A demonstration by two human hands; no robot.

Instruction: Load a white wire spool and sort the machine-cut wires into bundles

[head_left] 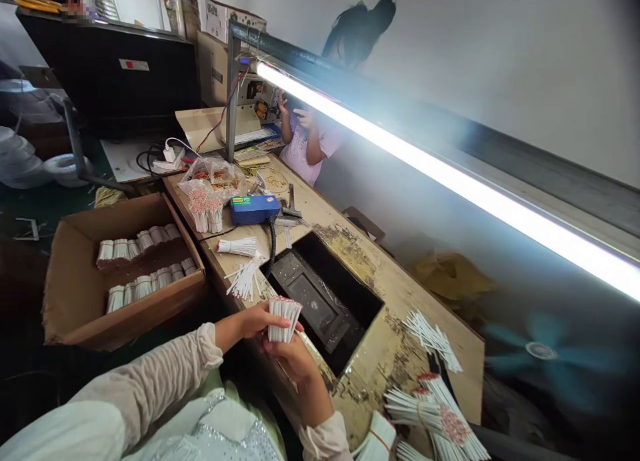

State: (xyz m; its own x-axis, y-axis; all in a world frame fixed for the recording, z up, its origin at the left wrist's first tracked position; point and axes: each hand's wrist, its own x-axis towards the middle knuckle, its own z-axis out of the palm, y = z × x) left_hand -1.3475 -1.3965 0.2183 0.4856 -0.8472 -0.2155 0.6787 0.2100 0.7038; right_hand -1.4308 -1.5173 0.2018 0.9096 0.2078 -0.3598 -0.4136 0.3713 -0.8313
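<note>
Both hands grip a bundle of thin white sticks with reddish ends, upright above the bench's near edge. My left hand closes around its left side, thumb across the front. My right hand wraps the lower right part; some of its fingers are hidden. Just beyond lie loose white sticks and another bundle on its side. Upright bundles with reddish tops stand farther back. At the lower right are several larger bundles, some with bands, and a loose pile.
A rectangular opening in the bench holds a dark metal block. Behind it sits a blue box with a black cable. An open carton with rows of bundles stands left. A lit tube crosses overhead; a fan and another person are beyond.
</note>
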